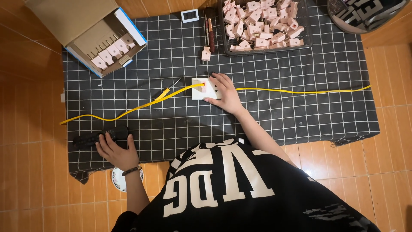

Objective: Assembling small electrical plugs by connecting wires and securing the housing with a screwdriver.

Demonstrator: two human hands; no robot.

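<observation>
While the right hand [225, 92] lies spread flat on the white socket plate [201, 89] at the middle of the desk [300, 107], the left hand [115, 150] rests with fingers loosely spread on one black remote [92, 137] at the near left edge. If that plate shifted, the single yellow cable [128, 110] might pull out, I judge. One wire basket [305, 25] holds too many pink plugs to count; the open box [103, 38] shows about five.

Orange-brown tiled floor [34, 180] with pale grout lines, low tabletop under a dark cloth [300, 86] with white grid pattern, cloth edge hanging at the near corners, warm even indoor light, faint glare on tiles at lower right
</observation>
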